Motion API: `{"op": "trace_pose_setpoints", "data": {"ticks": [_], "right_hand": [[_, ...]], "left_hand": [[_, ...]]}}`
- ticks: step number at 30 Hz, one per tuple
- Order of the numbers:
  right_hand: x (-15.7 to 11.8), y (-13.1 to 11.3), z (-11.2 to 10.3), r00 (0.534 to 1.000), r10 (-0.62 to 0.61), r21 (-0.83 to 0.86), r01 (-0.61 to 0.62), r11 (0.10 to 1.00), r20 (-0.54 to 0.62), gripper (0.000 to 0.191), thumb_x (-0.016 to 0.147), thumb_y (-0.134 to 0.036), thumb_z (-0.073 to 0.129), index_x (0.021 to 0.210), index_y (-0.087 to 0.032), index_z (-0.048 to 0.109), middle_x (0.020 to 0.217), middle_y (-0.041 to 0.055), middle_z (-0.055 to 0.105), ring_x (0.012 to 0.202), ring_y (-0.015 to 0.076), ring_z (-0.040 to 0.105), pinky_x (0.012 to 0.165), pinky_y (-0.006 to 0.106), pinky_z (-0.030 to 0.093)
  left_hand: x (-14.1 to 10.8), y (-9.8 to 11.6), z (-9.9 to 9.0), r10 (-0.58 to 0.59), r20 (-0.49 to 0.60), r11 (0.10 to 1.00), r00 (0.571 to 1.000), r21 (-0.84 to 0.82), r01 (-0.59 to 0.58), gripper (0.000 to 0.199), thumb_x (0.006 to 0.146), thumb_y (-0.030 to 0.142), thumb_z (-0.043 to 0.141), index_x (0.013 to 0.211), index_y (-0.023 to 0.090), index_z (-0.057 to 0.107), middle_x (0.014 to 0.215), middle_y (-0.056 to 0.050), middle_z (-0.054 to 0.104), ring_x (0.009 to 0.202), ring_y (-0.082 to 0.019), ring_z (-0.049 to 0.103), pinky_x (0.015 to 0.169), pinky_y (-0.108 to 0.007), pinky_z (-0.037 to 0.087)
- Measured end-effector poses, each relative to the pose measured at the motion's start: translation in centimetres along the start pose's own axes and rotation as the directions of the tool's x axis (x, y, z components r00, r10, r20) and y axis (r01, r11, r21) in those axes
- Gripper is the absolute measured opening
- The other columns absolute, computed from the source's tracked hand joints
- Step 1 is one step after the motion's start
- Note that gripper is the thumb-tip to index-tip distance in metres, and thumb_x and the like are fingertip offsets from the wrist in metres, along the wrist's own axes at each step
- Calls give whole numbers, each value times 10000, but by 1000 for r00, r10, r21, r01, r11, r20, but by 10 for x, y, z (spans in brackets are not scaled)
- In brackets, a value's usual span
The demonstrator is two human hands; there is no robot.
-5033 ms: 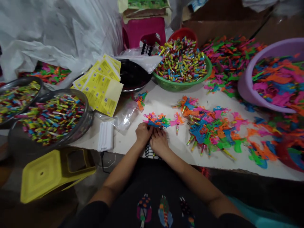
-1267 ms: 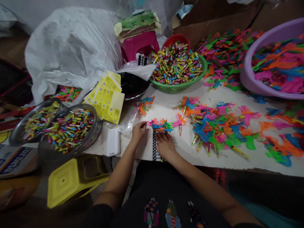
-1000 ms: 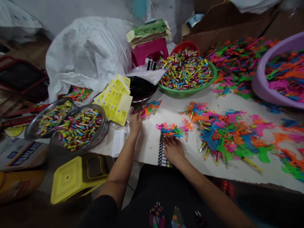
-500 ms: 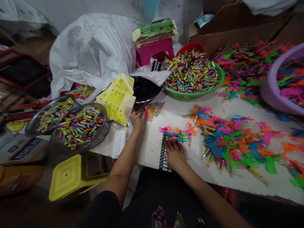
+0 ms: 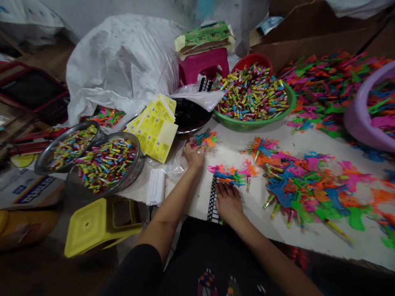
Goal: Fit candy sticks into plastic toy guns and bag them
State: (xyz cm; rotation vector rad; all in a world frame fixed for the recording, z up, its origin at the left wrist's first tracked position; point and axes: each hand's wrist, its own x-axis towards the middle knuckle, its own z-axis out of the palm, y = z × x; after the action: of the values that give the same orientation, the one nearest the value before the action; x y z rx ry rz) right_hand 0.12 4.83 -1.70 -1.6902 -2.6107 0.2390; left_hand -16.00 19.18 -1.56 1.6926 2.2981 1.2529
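My left hand (image 5: 193,156) reaches to a small cluster of coloured plastic toy guns (image 5: 211,139). Its fingers are curled together at the cluster's near edge, and what they pinch is too small and blurred to name. Flat on a black-and-white patterned strip (image 5: 212,201) lies my right hand (image 5: 228,200), fingers stretched out. Just beyond its fingertips, across the strip's far end, is a row of pink, orange, blue and green toy guns (image 5: 230,176). A clear plastic bag (image 5: 177,164) lies beside my left wrist.
Metal bowls (image 5: 140,162) of small coloured tubes stand left, near yellow printed sheets (image 5: 157,137) and a white power bank (image 5: 156,187). A green basin (image 5: 291,102) of tubes is behind. Loose toy guns (image 5: 311,185) and a purple basin (image 5: 354,109) are right. A yellow stool (image 5: 86,226) stands below.
My left hand has moved right, towards the small cluster of toy guns, uncovering more of the white power bank and plastic bag. My right hand stays on the strip. The view has shifted slightly.
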Motion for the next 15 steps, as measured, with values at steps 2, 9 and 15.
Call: {"op": "trace_pose_setpoints", "data": {"ticks": [2,9,15], "right_hand": [[0,0,0,1000,3,1,-3,1000,-11,464,802,-274,411,1252,-173,466,1300,63,471,1209,240,373,1009,402,204],[0,1,-1,1000,1,41,0,999,-7,465,798,-262,409,1251,-171,465,1305,51,465,1206,231,380,1010,397,201],[0,1,2,1000,-8,3,8,1000,-9,464,797,-267,417,1251,-182,467,1290,53,484,1199,239,385,1006,398,208]], "left_hand": [[4,5,4,0,26,1000,1000,-1,0,226,707,357,626,824,170,671,1093,-136,504,1086,-298,428,911,-473,307],[16,-29,-14,-154,-2,979,988,135,153,346,765,269,524,1069,112,572,1201,-215,466,1156,-346,390,954,-514,276],[24,-62,-34,-186,44,979,981,95,182,347,735,266,523,1036,112,597,993,-168,605,1000,-283,535,901,-416,383]]}}
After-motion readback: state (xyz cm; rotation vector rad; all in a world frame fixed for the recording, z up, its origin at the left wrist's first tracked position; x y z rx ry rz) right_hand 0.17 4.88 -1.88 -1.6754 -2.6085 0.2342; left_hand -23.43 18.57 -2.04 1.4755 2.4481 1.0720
